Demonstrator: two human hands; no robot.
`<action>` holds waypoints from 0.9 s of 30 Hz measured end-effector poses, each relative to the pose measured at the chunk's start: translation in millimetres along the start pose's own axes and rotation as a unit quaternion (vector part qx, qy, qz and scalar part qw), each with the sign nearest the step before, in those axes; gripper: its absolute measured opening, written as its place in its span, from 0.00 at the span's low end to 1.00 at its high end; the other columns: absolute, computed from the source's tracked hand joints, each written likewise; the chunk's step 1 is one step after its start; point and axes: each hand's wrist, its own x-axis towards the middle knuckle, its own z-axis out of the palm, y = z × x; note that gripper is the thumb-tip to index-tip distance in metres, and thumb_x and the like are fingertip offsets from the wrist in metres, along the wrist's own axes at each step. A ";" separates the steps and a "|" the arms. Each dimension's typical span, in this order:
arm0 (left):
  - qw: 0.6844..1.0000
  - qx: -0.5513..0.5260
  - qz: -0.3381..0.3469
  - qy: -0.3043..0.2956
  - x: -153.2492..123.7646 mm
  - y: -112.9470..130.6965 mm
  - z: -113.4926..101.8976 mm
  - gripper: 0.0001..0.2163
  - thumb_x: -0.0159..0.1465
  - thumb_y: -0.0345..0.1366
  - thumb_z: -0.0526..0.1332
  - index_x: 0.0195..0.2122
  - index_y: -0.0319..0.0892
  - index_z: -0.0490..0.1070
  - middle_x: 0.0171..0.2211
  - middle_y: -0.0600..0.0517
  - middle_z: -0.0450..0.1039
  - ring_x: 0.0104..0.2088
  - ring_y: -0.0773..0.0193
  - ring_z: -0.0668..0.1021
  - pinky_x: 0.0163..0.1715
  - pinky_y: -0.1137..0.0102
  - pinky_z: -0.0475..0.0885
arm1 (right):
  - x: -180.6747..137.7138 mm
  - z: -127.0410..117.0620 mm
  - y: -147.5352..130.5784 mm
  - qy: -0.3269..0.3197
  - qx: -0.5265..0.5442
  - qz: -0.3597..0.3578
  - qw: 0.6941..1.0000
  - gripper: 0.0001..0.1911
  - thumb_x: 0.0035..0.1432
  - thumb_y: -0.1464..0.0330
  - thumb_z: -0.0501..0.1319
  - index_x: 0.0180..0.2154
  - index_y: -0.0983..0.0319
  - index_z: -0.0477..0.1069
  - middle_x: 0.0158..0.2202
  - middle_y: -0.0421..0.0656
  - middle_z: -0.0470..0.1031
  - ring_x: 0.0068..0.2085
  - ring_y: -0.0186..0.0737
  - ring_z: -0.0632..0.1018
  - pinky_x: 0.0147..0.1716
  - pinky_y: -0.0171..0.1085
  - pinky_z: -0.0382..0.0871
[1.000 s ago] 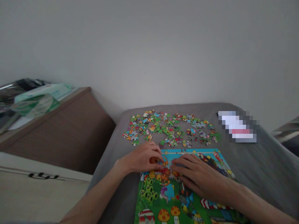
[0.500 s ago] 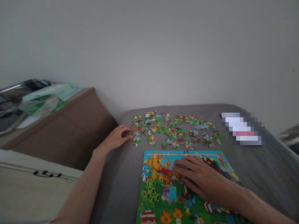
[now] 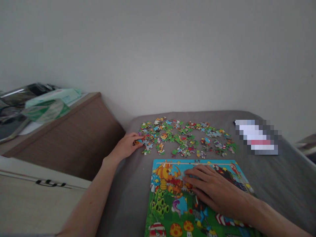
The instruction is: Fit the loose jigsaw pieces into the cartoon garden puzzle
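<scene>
Left hand (image 3: 127, 145) is out at the near-left edge of the loose pieces (image 3: 185, 141), which lie in a colourful band across the far part of the grey bed (image 3: 271, 177). Its fingers (image 3: 137, 135) are curled in with the thumb, pinching a small puzzle piece (image 3: 137, 142) right at the rim of the pile. The piece sits low, at the bed's surface, touching or just beside its neighbours; I cannot tell which.

Right hand (image 3: 212, 187) lies flat, palm down, on the puzzle board (image 3: 170, 210), just nearer than the pile. Its fingers (image 3: 191, 172) are stretched out and slightly spread, holding nothing, with the tips resting on the orange-and-red part of the picture near the board's top left.

A pixelated white object (image 3: 256, 138) lies on the bed to the right of the pile. Off to the left stands a brown wooden cabinet (image 3: 74, 131) with a green plastic packet (image 3: 46, 107) on top.
</scene>
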 end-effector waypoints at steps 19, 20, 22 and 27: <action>0.932 -0.236 0.078 -0.262 -16.1 99.5 -2.5 0.11 0.62 0.42 0.66 0.45 0.47 0.79 0.34 0.54 0.81 0.31 0.64 0.78 0.30 0.73 0.70 | 2.0 -3.2 -2.5 0.004 0.018 0.010 1.000 0.18 0.66 0.72 0.56 0.56 0.55 0.69 0.55 0.42 0.73 0.56 0.45 0.70 0.56 0.48 0.65; 0.931 -0.224 0.093 -0.272 -17.3 105.1 0.5 0.12 0.61 0.41 0.68 0.45 0.47 0.79 0.34 0.55 0.81 0.31 0.65 0.78 0.31 0.72 0.69 | 1.9 -3.1 -2.5 0.007 0.017 0.010 1.000 0.18 0.66 0.72 0.56 0.56 0.55 0.69 0.55 0.42 0.73 0.56 0.45 0.70 0.56 0.48 0.65; 0.939 -0.206 0.125 -0.246 -17.8 110.5 4.3 0.10 0.61 0.40 0.69 0.44 0.48 0.79 0.38 0.54 0.80 0.35 0.64 0.79 0.37 0.70 0.70 | 1.8 -2.8 -2.3 0.012 0.014 0.008 1.000 0.18 0.66 0.72 0.56 0.56 0.55 0.70 0.54 0.42 0.74 0.55 0.44 0.70 0.56 0.48 0.65; 0.954 -0.196 0.173 -0.149 -12.9 109.7 6.4 0.10 0.70 0.41 0.59 0.41 0.49 0.80 0.40 0.51 0.78 0.40 0.63 0.78 0.43 0.68 0.71 | 2.2 -3.4 -2.4 0.011 0.009 0.004 1.000 0.19 0.67 0.72 0.55 0.57 0.55 0.69 0.54 0.43 0.74 0.55 0.45 0.70 0.55 0.48 0.66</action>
